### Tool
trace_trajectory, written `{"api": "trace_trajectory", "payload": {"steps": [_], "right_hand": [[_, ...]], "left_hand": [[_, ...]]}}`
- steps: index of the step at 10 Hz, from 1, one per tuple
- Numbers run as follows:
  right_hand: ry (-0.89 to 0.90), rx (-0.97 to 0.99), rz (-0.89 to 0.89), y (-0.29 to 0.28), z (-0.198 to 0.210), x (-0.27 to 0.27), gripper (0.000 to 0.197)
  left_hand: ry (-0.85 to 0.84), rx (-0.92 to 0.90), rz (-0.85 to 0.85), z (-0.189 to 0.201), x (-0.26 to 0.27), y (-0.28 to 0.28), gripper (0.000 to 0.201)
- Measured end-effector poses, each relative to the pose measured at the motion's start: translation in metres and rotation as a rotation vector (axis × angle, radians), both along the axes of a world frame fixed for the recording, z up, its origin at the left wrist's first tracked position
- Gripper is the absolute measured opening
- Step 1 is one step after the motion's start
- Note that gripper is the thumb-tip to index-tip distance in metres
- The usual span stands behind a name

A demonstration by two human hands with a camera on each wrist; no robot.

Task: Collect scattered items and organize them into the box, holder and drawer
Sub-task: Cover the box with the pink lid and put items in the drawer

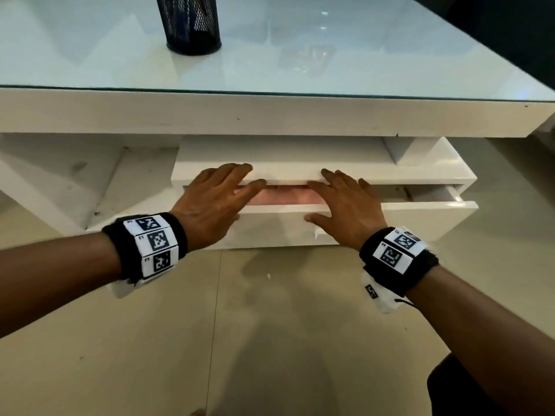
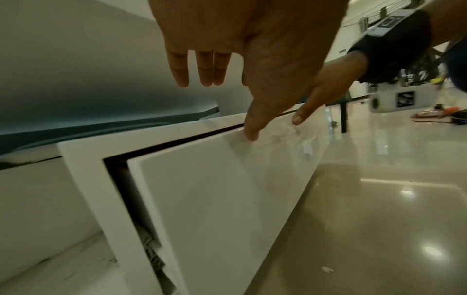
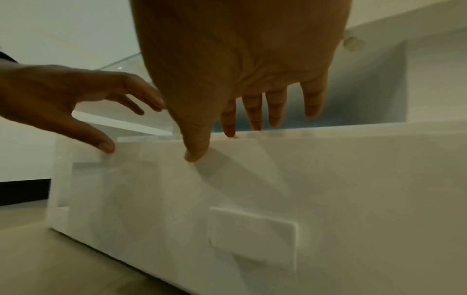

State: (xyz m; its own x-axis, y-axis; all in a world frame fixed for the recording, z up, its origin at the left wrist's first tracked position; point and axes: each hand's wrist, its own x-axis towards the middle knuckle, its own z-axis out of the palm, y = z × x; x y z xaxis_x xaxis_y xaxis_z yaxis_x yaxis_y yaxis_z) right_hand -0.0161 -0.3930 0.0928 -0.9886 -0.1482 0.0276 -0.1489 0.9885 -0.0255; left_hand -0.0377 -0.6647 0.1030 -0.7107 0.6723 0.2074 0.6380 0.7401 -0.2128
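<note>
The white drawer (image 1: pixel 279 226) under the table stands a little way out, and something pinkish (image 1: pixel 285 198) shows in the gap. My left hand (image 1: pixel 216 199) lies over the drawer front's top edge with straight fingers, its thumb against the front face (image 2: pixel 215 199). To its right, my right hand (image 1: pixel 342 202) lies the same way, its thumb touching the front panel (image 3: pixel 328 179). Neither hand holds anything. A flat white pull tab (image 3: pixel 252 235) sits low on the panel. The black mesh holder (image 1: pixel 190 24) stands on the glass tabletop at the back left.
The glass-topped white table (image 1: pixel 300 70) overhangs the drawer unit. Beige tiled floor (image 1: pixel 270 340) lies in front, with a small white scrap (image 1: pixel 268 276) on it. My knee (image 1: pixel 468 385) is at the lower right. Tools and cables (image 2: pixel 429 115) lie on the floor far off.
</note>
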Motion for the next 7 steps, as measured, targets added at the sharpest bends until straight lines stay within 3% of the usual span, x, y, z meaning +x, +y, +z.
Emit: {"api": "trace_trajectory", "payload": {"steps": [1,2,3,4,6,7], "right_hand": [[0.116,-0.068,-0.016,0.000,-0.005,-0.010,0.050],[0.263,-0.111,-0.092,-0.004,-0.004,-0.024,0.053],[0.303,-0.027,-0.107,-0.009,-0.007,-0.039,0.043],[0.317,-0.004,-0.080,-0.014,-0.012,-0.041,0.035],[0.281,-0.011,-0.096,-0.019,-0.008,-0.038,0.032],[0.263,-0.044,-0.101,-0.024,0.005,-0.037,0.031]], "left_hand": [[-0.036,0.085,0.069,-0.002,-0.020,-0.008,0.077],[-0.039,0.080,0.095,-0.006,-0.035,-0.013,0.065],[-0.044,0.024,0.126,-0.005,-0.049,-0.017,0.055],[-0.099,0.081,0.206,0.002,-0.056,-0.015,0.051],[-0.136,0.029,0.250,0.003,-0.047,-0.021,0.050],[-0.202,0.129,0.315,0.017,-0.038,-0.021,0.034]]}}
